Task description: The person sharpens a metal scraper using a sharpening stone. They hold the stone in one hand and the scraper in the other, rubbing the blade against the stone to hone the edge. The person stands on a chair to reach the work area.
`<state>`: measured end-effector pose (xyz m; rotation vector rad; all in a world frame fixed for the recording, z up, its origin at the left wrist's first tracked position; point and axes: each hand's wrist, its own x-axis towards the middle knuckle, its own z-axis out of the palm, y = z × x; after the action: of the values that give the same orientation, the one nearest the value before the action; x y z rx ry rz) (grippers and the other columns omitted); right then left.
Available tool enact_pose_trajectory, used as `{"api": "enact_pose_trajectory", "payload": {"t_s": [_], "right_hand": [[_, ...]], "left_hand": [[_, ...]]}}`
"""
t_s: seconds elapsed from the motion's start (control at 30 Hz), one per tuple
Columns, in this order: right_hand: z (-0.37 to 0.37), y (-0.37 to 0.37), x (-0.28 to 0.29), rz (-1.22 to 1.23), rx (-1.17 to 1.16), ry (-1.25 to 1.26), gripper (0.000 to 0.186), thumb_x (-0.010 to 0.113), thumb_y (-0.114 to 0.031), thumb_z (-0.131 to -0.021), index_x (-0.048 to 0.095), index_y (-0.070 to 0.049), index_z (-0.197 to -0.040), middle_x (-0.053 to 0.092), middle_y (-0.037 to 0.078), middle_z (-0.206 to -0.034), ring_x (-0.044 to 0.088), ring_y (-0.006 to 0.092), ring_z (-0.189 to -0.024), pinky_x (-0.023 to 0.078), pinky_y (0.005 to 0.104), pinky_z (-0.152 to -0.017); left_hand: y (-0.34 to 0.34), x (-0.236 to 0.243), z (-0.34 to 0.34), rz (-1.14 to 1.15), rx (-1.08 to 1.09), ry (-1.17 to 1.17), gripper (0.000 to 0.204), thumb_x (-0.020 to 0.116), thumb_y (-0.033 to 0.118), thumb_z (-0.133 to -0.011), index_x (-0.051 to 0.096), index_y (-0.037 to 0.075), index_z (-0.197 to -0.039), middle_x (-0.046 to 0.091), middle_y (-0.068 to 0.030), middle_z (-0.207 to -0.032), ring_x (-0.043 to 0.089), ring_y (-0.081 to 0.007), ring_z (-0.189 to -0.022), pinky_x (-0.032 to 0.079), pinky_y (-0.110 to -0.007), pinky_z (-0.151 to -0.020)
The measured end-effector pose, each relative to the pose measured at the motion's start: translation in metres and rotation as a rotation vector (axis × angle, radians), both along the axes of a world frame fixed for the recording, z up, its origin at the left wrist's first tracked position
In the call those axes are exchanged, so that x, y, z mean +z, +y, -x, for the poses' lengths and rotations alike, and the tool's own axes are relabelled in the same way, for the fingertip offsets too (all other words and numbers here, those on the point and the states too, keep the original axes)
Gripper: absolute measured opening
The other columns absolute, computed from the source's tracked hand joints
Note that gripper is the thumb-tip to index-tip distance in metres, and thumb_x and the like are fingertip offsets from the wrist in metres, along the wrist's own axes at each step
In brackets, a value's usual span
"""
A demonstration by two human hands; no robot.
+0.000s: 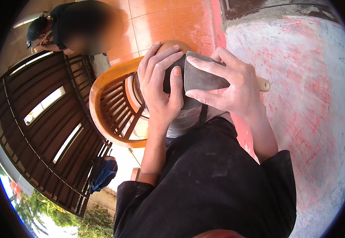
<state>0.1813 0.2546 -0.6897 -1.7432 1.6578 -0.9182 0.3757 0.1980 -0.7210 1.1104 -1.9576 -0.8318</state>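
Observation:
In my right hand (230,81), a stiff dark grey sheet of sandpaper (204,75) is pinched between the thumb and the fingers. My left hand (160,81) curls over a darker piece (168,81) right beside it, fingers bent and thumb pointing up. I cannot tell whether the two dark pieces are one folded sheet. Pale dust covers both hands. A rounded brown surface (175,44) shows just beyond my left fingertips. Past my right wrist sticks out the cream end of a rod or tube (264,84), its other part hidden.
An orange wooden chair (97,93) with slats stands at my left. On the right is a wall (295,99) with white and red smears. Orange tiles (152,20) lie ahead. Another person (41,31) sits at the far left near a dark slatted gate (41,95), where blue cloth (105,174) hangs.

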Motion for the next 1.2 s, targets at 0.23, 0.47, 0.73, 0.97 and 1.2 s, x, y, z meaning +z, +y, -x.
{"api": "enact_pose_trajectory", "payload": {"t_s": [0.23, 0.47, 0.73, 0.97, 1.2], "right_hand": [[0.002, 0.009, 0.013, -0.075, 0.022, 0.022, 0.065, 0.097, -0.036, -0.073, 0.08, -0.017, -0.133, 0.061, 0.004, -0.088, 0.065, 0.0203, -0.07, 0.056, 0.0347, -0.064], [0.003, 0.011, 0.017, -0.097, 0.033, 0.052, 0.061, 0.094, -0.048, -0.075, 0.081, -0.023, -0.13, 0.064, 0.002, -0.089, 0.068, 0.0222, -0.07, 0.058, 0.0376, -0.063], [0.009, 0.005, 0.01, -0.086, 0.044, -0.017, 0.063, 0.094, -0.047, -0.075, 0.081, -0.022, -0.131, 0.064, 0.003, -0.087, 0.068, 0.0228, -0.071, 0.057, 0.0371, -0.064], [0.013, 0.001, 0.013, -0.112, 0.099, -0.047, 0.07, 0.097, -0.027, -0.07, 0.078, -0.011, -0.136, 0.061, 0.006, -0.087, 0.062, 0.0209, -0.073, 0.054, 0.0335, -0.069], [0.015, -0.007, 0.005, -0.044, 0.076, -0.038, 0.072, 0.095, -0.035, -0.071, 0.077, -0.013, -0.137, 0.064, 0.006, -0.09, 0.065, 0.0241, -0.072, 0.055, 0.0359, -0.067]], "left_hand": [[-0.001, -0.001, 0.002, 0.001, -0.003, -0.004, 0.025, 0.066, 0.008, -0.096, 0.077, 0.005, -0.118, 0.077, -0.011, -0.127, 0.059, -0.04, -0.139, 0.039, -0.05, -0.119], [0.001, 0.0, 0.002, 0.002, 0.001, -0.002, 0.024, 0.065, 0.009, -0.097, 0.077, 0.005, -0.117, 0.077, -0.0108, -0.128, 0.059, -0.0397, -0.139, 0.039, -0.05, -0.119], [-0.001, -0.003, 0.004, 0.018, 0.01, -0.003, 0.024, 0.065, 0.01, -0.097, 0.077, 0.005, -0.118, 0.077, -0.0109, -0.128, 0.06, -0.0393, -0.138, 0.04, -0.049, -0.119], [-0.003, -0.004, 0.004, 0.016, 0.008, -0.002, 0.023, 0.065, 0.008, -0.097, 0.077, 0.005, -0.117, 0.077, -0.0108, -0.128, 0.06, -0.0393, -0.138, 0.04, -0.049, -0.119], [-0.007, -0.004, 0.005, 0.016, 0.016, 0.0, 0.023, 0.066, 0.007, -0.096, 0.077, 0.005, -0.116, 0.077, -0.0108, -0.127, 0.06, -0.0395, -0.138, 0.04, -0.049, -0.119]]}}
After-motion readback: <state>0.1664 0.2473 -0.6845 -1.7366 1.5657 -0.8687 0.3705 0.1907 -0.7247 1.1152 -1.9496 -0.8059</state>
